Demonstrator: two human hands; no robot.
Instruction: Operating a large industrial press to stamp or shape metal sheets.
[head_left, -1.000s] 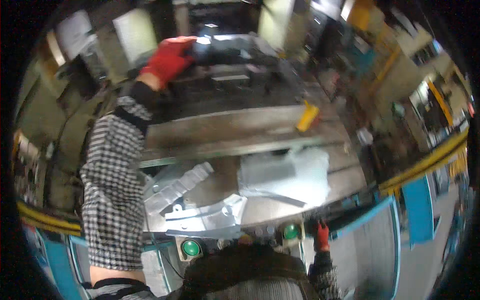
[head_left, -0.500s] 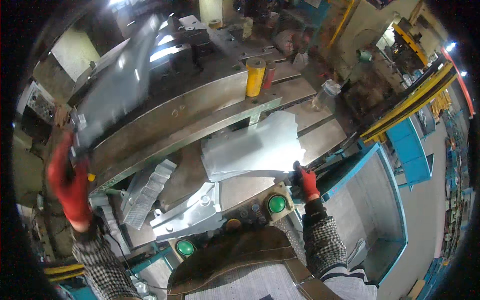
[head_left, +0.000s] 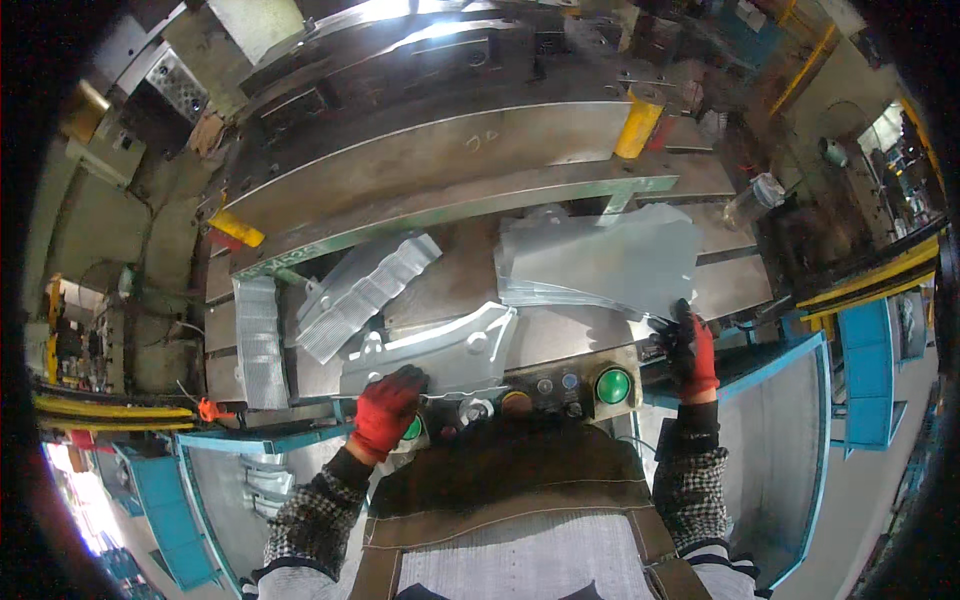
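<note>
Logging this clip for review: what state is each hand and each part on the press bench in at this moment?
Left hand: gloved red, resting on the formed panel's near edge.
Right hand: gloved red, at the near corner of the flat sheet stack.
Formed panel: lying flat near the control box.
Flat sheet stack: piled, lying flat.
Ribbed parts: lying loose, overlapping.
Green button: uncovered, untouched.

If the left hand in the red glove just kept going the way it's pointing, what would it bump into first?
The left hand points up and away from the body, already at the near edge of a shaped grey metal part. That part comes first; beyond it probably the ribbed metal piece, though depth is unclear.
</note>
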